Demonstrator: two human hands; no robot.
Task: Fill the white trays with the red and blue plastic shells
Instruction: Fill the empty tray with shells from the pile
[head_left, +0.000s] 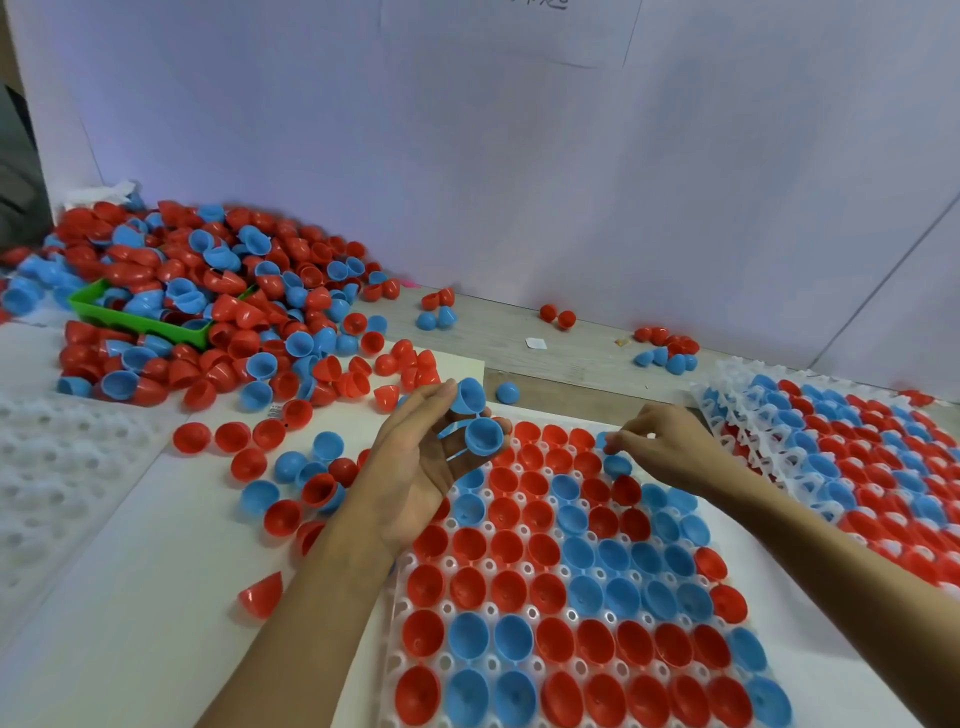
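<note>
A spill was judged the main risk: two blue shells (480, 421) were held loosely in the curled left hand (415, 467) above the white tray's (571, 616) far left corner. At the tray's far edge, another blue shell (605, 440) was pinched by the right hand (660, 447) over an open pocket.

The white plastic tray (582, 613) in front runs off the bottom edge, so its nearest row of red and blue shells is cut. The stack of filled white trays (831, 452) is clipped by the right edge. The green plastic bin (140, 319) is mostly buried under loose shells. Whatever the right hand (670, 449) is pinching hides behind its fingertips.
</note>
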